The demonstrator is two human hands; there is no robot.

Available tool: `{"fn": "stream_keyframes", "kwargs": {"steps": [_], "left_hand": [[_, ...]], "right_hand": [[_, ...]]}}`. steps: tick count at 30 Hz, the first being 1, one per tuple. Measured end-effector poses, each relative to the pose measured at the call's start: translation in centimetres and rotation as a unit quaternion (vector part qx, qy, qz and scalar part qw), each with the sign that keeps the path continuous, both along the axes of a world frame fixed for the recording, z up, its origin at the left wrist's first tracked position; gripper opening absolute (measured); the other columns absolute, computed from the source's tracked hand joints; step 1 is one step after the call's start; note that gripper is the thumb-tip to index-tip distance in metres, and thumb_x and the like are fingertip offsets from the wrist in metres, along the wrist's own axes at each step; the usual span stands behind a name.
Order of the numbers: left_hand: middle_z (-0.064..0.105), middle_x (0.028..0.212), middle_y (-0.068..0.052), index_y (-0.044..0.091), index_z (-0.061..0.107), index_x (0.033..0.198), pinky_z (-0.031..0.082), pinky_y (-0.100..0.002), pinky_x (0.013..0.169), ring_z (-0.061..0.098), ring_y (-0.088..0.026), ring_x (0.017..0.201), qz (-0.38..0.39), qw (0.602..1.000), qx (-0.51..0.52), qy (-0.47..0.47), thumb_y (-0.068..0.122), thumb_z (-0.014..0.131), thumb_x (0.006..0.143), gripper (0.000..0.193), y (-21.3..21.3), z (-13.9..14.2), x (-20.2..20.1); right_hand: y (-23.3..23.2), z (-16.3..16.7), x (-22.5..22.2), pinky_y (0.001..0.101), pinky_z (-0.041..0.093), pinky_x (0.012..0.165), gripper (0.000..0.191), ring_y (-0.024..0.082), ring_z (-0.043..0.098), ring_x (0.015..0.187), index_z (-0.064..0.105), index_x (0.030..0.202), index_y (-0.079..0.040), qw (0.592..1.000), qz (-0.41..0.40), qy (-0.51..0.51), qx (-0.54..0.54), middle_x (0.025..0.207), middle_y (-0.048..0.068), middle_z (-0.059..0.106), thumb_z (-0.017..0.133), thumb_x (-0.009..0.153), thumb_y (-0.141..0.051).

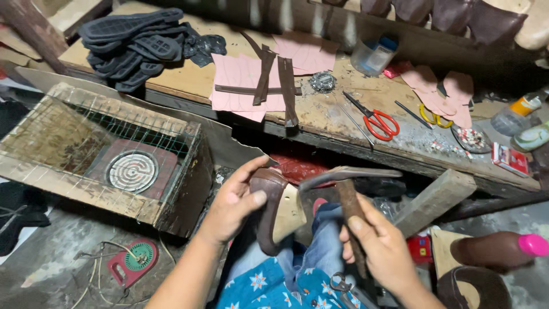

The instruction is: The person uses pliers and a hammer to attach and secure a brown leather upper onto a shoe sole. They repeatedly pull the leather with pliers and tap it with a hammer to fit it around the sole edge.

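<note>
At about nine o'clock sits a wooden crate (108,166) topped with wire mesh, a round coil heater (132,170) glowing dull inside it. Up at eleven o'clock a heap of black rubber soles (137,46) lies on the tabletop (189,80), with pink paper patterns (246,83) and brown leather strips (274,80) just beside it toward twelve.

Near the centre, the left hand (234,200) is wrapped around a brown shoe upper on its last (271,209), thumb pressing on the leather, sole side tilted toward the right. The shoe rests over the person's lap, just below the edge of the tabletop.

At about five o'clock the right hand (380,249) is closed around the wooden handle of a hammer (349,183), whose flat metal head reaches across toward the shoe, close to its edge.

To do this well, I judge that the left hand should brace the last firmly on the thigh, and that blows should be short and land flat, so the leather is not marked.

Farther right, at two o'clock, red-handled scissors (377,120) lie on the tabletop.
</note>
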State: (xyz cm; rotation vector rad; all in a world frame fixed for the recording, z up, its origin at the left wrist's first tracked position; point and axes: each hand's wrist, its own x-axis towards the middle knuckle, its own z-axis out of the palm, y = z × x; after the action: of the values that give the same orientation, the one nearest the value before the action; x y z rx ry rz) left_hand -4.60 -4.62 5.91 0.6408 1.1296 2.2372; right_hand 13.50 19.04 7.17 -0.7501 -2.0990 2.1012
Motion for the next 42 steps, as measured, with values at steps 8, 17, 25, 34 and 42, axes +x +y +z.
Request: {"fn": "stream_keyframes", "kwargs": {"steps": [8, 17, 25, 34, 42], "left_hand": [[0.071, 0.093, -0.014, -0.003, 0.064, 0.104, 0.059, -0.039, 0.084, 0.072, -0.023, 0.088, 0.024, 0.994, -0.016, -0.104, 0.039, 0.048, 0.105, 0.044, 2.4, -2.6, -3.0], [0.071, 0.095, -0.013, -0.003, 0.067, 0.101, 0.053, -0.032, 0.082, 0.066, -0.017, 0.087, 0.040, 0.998, -0.053, -0.013, 0.034, 0.047, 0.108, 0.043, 2.7, -3.6, -3.6], [0.072, 0.093, -0.016, 0.001, 0.067, 0.093, 0.056, -0.039, 0.076, 0.071, -0.024, 0.083, 0.111, 0.972, -0.012, -0.207, 0.031, 0.051, 0.100, 0.035, 1.7, -5.2, -5.9], [0.073, 0.090, -0.015, 0.000, 0.067, 0.091, 0.056, -0.034, 0.075, 0.068, -0.020, 0.078, 0.226, 0.964, -0.045, -0.134, 0.030, 0.055, 0.102, 0.035, 0.7, -9.6, -8.1], [0.067, 0.083, -0.014, 0.000, 0.061, 0.085, 0.053, -0.035, 0.070, 0.064, -0.020, 0.072, 0.311, 0.928, -0.018, -0.203, 0.029, 0.058, 0.103, 0.034, -0.1, -10.2, -6.4]], "right_hand": [[-1.8, -1.5, -1.8, 0.0288, 0.054, 0.058, 0.056, 0.015, 0.064, 0.062, 0.050, 0.150, -0.010, 0.996, 0.036, 0.069, -0.031, 0.082, 0.007, 0.066, 0.056, 0.096, -0.024], [-2.4, -2.7, -3.1, 0.0274, 0.054, 0.061, 0.042, 0.012, 0.063, 0.067, 0.061, 0.132, 0.000, 0.985, 0.062, 0.127, 0.099, 0.087, 0.006, 0.069, 0.063, 0.095, -0.018], [-3.7, 1.4, -3.5, 0.0364, 0.056, 0.073, 0.031, 0.020, 0.067, 0.078, 0.075, 0.116, 0.003, 0.977, -0.018, 0.022, 0.213, 0.093, 0.019, 0.077, 0.074, 0.092, -0.016], [-4.8, -0.9, -3.6, 0.0380, 0.056, 0.083, 0.030, 0.027, 0.068, 0.085, 0.059, 0.124, -0.004, 0.870, 0.024, 0.353, 0.342, 0.096, 0.015, 0.069, 0.066, 0.103, -0.024], [-4.4, -5.4, -3.7, 0.0331, 0.056, 0.071, 0.034, 0.021, 0.068, 0.073, 0.066, 0.114, -0.001, 0.940, 0.056, 0.121, 0.315, 0.087, 0.012, 0.071, 0.066, 0.090, -0.024]]}}
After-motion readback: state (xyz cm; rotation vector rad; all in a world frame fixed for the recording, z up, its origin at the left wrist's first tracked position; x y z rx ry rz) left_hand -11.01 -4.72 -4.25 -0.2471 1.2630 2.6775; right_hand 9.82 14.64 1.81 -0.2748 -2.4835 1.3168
